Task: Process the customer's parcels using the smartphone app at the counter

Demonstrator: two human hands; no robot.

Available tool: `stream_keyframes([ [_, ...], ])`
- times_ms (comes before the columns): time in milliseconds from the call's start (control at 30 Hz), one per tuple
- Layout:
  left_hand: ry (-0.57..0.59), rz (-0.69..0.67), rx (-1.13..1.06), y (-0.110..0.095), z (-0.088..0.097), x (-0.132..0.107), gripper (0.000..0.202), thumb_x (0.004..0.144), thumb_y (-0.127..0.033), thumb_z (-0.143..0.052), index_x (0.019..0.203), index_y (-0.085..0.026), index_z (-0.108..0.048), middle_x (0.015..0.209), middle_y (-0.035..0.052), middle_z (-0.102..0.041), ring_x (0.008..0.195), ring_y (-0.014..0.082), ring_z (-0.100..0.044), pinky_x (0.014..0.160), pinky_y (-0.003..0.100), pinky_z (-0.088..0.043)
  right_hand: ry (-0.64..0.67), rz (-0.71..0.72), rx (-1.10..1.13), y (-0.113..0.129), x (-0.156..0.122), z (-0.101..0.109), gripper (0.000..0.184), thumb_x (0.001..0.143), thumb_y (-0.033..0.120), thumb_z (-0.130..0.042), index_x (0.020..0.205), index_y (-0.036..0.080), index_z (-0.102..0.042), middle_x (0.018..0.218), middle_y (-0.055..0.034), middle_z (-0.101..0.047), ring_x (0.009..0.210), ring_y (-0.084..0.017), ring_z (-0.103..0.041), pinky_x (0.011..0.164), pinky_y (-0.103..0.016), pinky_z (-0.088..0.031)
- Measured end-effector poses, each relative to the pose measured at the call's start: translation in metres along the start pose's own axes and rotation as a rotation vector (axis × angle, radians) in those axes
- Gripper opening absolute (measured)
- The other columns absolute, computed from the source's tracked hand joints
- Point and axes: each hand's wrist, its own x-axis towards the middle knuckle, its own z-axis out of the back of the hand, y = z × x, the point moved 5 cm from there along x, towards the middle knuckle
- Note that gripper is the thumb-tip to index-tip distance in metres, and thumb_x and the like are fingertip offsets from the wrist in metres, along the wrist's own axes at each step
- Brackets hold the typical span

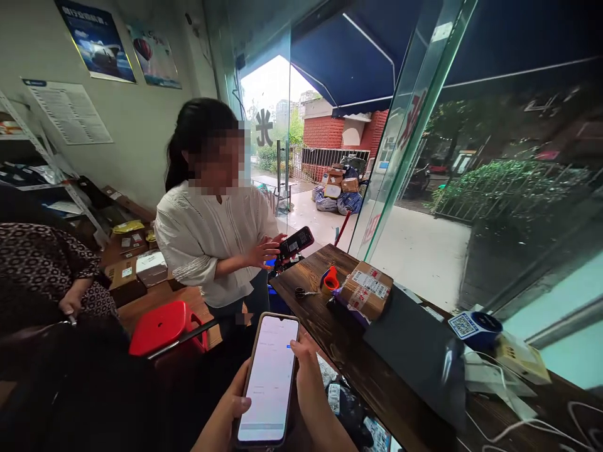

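Note:
A smartphone point(267, 383) with a lit, mostly white screen is held upright in front of me by both hands. My left hand point(232, 402) wraps its left edge, the thumb lying over the lower screen. On the right edge, my right hand point(308, 370) grips the phone with its thumb on the upper part of the screen, by a small blue mark. The fingers behind the phone are hidden. To the right, a dark wooden counter point(325, 339) carries a taped cardboard box point(367, 290), an orange tape dispenser point(331, 279) and scissors point(305, 293).
Across from me stands a person point(221, 238) in a white blouse, holding another phone point(296, 243). A second person's hand point(75, 298) shows at left. A red stool point(160, 326), a payment QR stand point(464, 326), a black sheet point(417, 351) and a glass door point(400, 157) are around.

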Motion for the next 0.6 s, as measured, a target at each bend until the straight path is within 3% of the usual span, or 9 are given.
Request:
stream_keyframes([
  [100,0.040,0.001,-0.010,0.000,0.009,-0.001,0.056,0.057,-0.030,-0.071,0.113,-0.029,-0.064,0.110,0.0054,-0.069,0.095,0.0339,-0.063,0.089,0.047,-0.044,-0.029,0.011,-0.032,-0.006,0.000,-0.002,0.029,0.077,0.037,-0.047,0.088,0.016,-0.064,0.076,-0.0030,-0.067,0.070,-0.018,-0.056,0.063,-0.027,-0.042],
  [200,0.055,0.020,-0.034,-0.003,0.011,-0.004,0.059,0.060,-0.030,-0.069,0.118,-0.028,-0.060,0.112,0.0068,-0.068,0.103,0.0359,-0.061,0.084,0.046,-0.047,-0.064,-0.007,-0.072,-0.012,-0.002,-0.004,0.029,0.077,0.038,-0.047,0.086,0.016,-0.064,0.074,-0.0023,-0.066,0.069,-0.018,-0.055,0.062,-0.026,-0.041],
  [367,0.086,-0.012,-0.044,-0.009,0.008,-0.006,0.055,0.061,-0.031,-0.069,0.116,-0.027,-0.062,0.114,0.0058,-0.067,0.104,0.0331,-0.060,0.089,0.043,-0.047,-0.065,0.038,-0.025,-0.010,-0.005,-0.011,0.032,0.075,0.038,-0.046,0.089,0.016,-0.065,0.080,-0.0031,-0.068,0.073,-0.019,-0.057,0.065,-0.027,-0.044],
  [533,0.154,-0.032,-0.080,-0.008,0.004,-0.004,0.051,0.066,-0.032,-0.068,0.116,-0.030,-0.062,0.111,0.0045,-0.069,0.089,0.0281,-0.066,0.089,0.046,-0.046,-0.070,0.029,-0.021,-0.009,-0.006,-0.014,0.032,0.075,0.037,-0.045,0.089,0.017,-0.066,0.081,-0.0028,-0.069,0.074,-0.020,-0.059,0.067,-0.028,-0.045],
  [600,0.144,-0.020,-0.084,-0.009,0.002,-0.005,0.052,0.065,-0.031,-0.068,0.117,-0.030,-0.061,0.114,0.0035,-0.068,0.094,0.0276,-0.065,0.092,0.043,-0.045,-0.055,0.013,-0.040,-0.008,-0.007,-0.014,0.034,0.075,0.038,-0.045,0.092,0.017,-0.065,0.080,-0.0032,-0.069,0.072,-0.020,-0.059,0.065,-0.029,-0.045],
])
